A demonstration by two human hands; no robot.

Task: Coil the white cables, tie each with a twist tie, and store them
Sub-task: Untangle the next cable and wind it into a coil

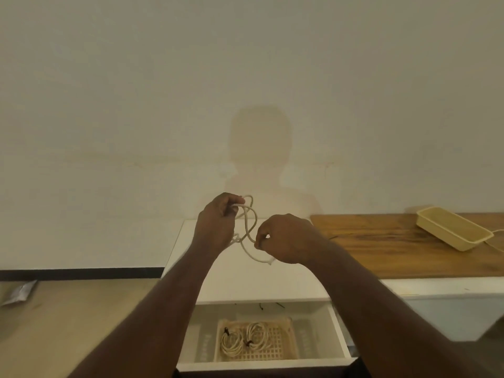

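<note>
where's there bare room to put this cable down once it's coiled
The wooden counter lies bare between the right hand and the yellow tray. The white cabinet top under the hands is bare too. The drawer basket is crowded on its left by two tied coils; its right side is free.

1 head-worn view looks forward and slightly down from close above the hands (245, 230), facing a wall (245, 77), with an open drawer (261, 362) below.
</note>
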